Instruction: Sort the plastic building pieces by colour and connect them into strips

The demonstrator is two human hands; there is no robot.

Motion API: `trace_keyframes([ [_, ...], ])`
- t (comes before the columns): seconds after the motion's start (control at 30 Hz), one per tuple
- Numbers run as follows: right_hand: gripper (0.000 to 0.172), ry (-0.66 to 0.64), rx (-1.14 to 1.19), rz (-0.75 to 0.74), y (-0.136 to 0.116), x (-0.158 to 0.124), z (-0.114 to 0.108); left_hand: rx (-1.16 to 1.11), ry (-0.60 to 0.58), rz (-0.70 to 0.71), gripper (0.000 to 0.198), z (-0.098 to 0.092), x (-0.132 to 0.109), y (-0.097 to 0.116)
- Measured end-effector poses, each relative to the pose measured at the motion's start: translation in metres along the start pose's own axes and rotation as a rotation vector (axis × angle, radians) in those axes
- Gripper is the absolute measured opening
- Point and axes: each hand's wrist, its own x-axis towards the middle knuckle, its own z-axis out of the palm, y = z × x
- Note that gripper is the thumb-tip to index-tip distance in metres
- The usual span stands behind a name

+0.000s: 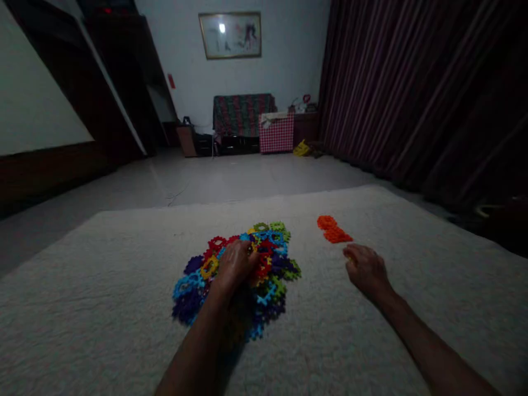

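While the lower half of the frame is taken up by a pale, textured cloth surface [322, 335], a heap of multicoloured, plastic-looking, gear-shaped pieces [264, 269] is spread on it at the centre, slightly left of the middle. Red, blue, purple, yellow and green are mixed in it, and toothed rims and open centres can be made out on several pieces.

The left hand [236, 265] is laid over the top of the heap, its fingers bent down among the pieces. The fingertips are partly hidden, so whether a piece is gripped cannot be told. The right hand [366, 269] is held right of centre, above the pale surface, with the fingers loosely curled towards the thumb — a small yellowish patch is seen at the fingertips, but whether it is a held piece cannot be told.

Just beyond the right hand, a small cluster of bright orange, toothed pieces [336, 235] is set well apart from the heap.

At the upper centre, a gold-framed picture [231, 36] is hung on the wall, and a red-and-white checked cloth [277, 135] is draped below it. The upper right is filled by a dark purple, pleated curtain [383, 82].
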Motion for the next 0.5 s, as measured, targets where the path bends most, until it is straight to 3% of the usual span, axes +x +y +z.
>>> trace_keyframes([
  [0.23, 0.029, 0.029, 0.060, -0.027, 0.000, -0.003, 0.002, -0.060, -0.075, 0.007, 0.019, -0.008, 0.000, 0.000],
  [0.37, 0.030, 0.136, 0.176, -0.133, -0.023, 0.001, -0.006, -0.085, -0.009, 0.011, 0.022, -0.003, 0.002, -0.003],
  [0.5, 0.024, 0.127, 0.352, -0.321, -0.054, -0.001, -0.010, -0.094, 0.022, 0.022, 0.029, 0.006, 0.006, -0.007],
])
